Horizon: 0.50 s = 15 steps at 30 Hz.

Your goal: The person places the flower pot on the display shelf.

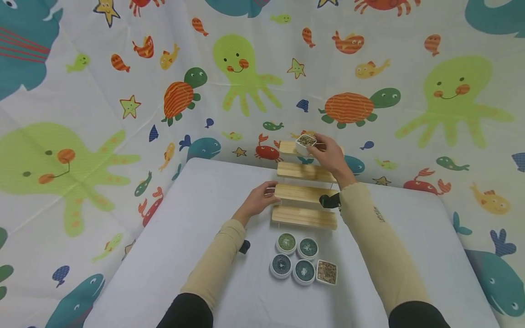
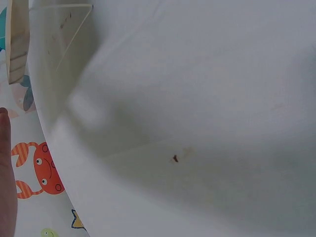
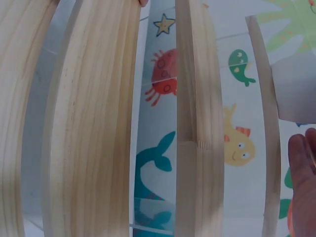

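Observation:
My right hand point(image 1: 330, 157) holds a small white square pot point(image 1: 306, 144) of brownish, grainy filling at the top board of a tiered wooden stand point(image 1: 305, 193). In the right wrist view, the pot's white wall point(image 3: 298, 89) shows beside the top board, with the fingers point(image 3: 302, 163) near it. My left hand point(image 1: 259, 199) grips the left end of the stand's third board from the top, index finger behind and thumb in front. Only a strip of the left hand point(image 2: 7, 182) shows in the left wrist view. Clear supports join the pale boards.
In front of the stand stand several round white pots, one with green filling point(image 1: 286, 243) and others dark grey-green point(image 1: 304, 271). Beside them is another square pot point(image 1: 326, 272) with brown grains. A white-covered table point(image 1: 164, 255) meets a sea-animal printed curtain point(image 1: 254, 127).

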Each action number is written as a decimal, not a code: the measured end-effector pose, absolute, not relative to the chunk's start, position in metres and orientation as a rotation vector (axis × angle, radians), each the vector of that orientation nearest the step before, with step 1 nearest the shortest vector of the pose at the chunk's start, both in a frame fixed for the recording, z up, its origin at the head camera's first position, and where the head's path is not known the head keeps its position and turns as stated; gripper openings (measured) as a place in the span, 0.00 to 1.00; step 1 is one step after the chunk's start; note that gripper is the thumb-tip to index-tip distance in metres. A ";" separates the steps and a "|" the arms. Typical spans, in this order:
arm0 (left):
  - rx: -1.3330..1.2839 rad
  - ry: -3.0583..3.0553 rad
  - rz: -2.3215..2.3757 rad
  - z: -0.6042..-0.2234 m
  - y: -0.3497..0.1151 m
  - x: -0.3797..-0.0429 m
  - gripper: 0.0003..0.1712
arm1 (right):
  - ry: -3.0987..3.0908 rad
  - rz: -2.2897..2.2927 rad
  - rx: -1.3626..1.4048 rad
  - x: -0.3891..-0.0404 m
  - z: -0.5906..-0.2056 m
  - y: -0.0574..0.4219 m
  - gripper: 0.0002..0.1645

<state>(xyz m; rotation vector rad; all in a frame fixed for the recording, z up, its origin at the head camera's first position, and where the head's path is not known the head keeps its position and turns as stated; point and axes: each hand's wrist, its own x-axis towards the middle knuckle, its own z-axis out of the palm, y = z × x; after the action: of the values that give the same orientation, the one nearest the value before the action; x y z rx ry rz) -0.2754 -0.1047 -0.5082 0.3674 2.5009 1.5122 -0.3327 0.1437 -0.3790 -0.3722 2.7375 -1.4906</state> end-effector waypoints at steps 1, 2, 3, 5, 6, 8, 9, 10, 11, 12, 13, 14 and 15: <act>0.369 2.503 1.512 -0.508 -0.105 -0.275 0.36 | 2.745 -1.490 -0.382 -0.332 -0.379 0.145 0.39; 0.371 2.506 1.510 -0.509 -0.104 -0.274 0.36 | 2.750 -1.488 -0.385 -0.330 -0.380 0.147 0.39; 0.376 2.506 1.512 -0.509 -0.104 -0.274 0.36 | 2.754 -1.481 -0.385 -0.328 -0.380 0.148 0.40; 0.382 2.516 1.516 -0.509 -0.104 -0.273 0.36 | 2.766 -1.465 -0.380 -0.323 -0.381 0.153 0.41; 0.384 2.516 1.520 -0.509 -0.104 -0.272 0.36 | 2.767 -1.453 -0.383 -0.320 -0.382 0.155 0.42; 0.389 2.515 1.526 -0.510 -0.104 -0.271 0.36 | 2.764 -1.430 -0.400 -0.313 -0.383 0.161 0.43; 0.390 2.513 1.532 -0.510 -0.104 -0.270 0.36 | 2.761 -1.422 -0.419 -0.310 -0.384 0.163 0.43; 0.388 2.515 1.533 -0.510 -0.104 -0.270 0.36 | 2.761 -1.411 -0.437 -0.307 -0.385 0.165 0.43; 0.387 2.512 1.532 -0.509 -0.104 -0.269 0.36 | 2.752 -1.405 -0.462 -0.304 -0.386 0.167 0.43; 0.384 2.508 1.529 -0.509 -0.103 -0.268 0.36 | 2.743 -1.401 -0.482 -0.301 -0.387 0.169 0.43; 0.379 2.505 1.525 -0.508 -0.103 -0.267 0.37 | 2.737 -1.399 -0.492 -0.298 -0.387 0.171 0.42; 0.374 2.503 1.523 -0.508 -0.102 -0.266 0.37 | 2.738 -1.394 -0.504 -0.295 -0.389 0.172 0.42; 0.366 2.501 1.520 -0.507 -0.101 -0.265 0.37 | 2.735 -1.390 -0.510 -0.292 -0.389 0.173 0.43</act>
<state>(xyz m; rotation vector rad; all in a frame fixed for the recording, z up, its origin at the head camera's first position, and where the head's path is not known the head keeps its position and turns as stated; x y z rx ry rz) -0.2650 -0.1014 -0.5071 0.3664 2.5012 1.5195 -0.2923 0.1733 -0.3894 -0.5104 2.7353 -1.3902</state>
